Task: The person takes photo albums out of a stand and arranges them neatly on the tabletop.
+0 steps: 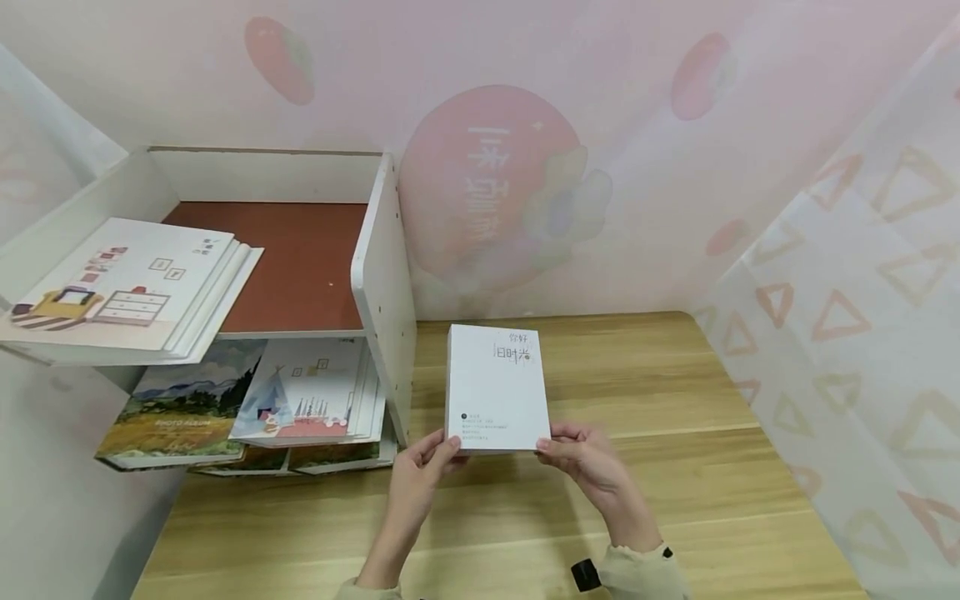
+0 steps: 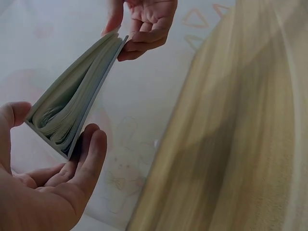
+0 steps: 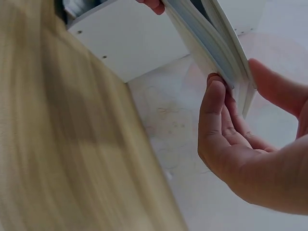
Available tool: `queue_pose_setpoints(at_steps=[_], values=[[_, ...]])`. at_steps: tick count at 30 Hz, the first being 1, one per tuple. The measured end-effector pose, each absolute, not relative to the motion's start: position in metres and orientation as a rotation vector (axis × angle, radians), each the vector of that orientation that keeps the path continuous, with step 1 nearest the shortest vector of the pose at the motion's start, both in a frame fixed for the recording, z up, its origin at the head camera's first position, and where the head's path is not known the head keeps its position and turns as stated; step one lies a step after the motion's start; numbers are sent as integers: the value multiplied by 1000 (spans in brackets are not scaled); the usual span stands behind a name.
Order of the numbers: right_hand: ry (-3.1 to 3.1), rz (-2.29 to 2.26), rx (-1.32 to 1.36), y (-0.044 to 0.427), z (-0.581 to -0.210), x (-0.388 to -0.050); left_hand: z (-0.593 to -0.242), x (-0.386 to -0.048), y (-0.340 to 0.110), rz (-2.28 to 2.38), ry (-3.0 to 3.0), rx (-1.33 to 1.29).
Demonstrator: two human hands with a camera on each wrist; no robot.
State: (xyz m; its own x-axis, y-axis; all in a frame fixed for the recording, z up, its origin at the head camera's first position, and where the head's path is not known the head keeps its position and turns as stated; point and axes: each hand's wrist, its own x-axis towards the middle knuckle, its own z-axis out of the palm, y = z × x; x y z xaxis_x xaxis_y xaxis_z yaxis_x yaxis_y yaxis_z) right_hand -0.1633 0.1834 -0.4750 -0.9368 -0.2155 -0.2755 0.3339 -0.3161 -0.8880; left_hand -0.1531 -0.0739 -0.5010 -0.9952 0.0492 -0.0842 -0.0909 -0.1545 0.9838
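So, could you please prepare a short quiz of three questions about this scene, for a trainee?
1. Which hands hold the white book?
2. True or false: in the head view, the shelf unit stands to the left of the white book.
3. Fill in: the landscape-covered book bears the English words "____".

Key:
1. Both, the left hand and the right hand.
2. True.
3. PHOTO ALBUM.

I can't read the small print [image 1: 483, 427] on the white book [image 1: 495, 379]; right wrist view crops it up top. Bench [image 3: 72, 159] reads blurred in both wrist views.
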Motion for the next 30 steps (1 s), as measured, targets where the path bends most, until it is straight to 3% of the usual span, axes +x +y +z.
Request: queue_pose_setpoints(at_steps=[17,30], values=[[1495,-2182,307,179,-525,-183,-532,-165,-76,2259,1898,-267],[1433,-2105,356,185,-542,-201,-545,-183,-75,2235,1814,-325]])
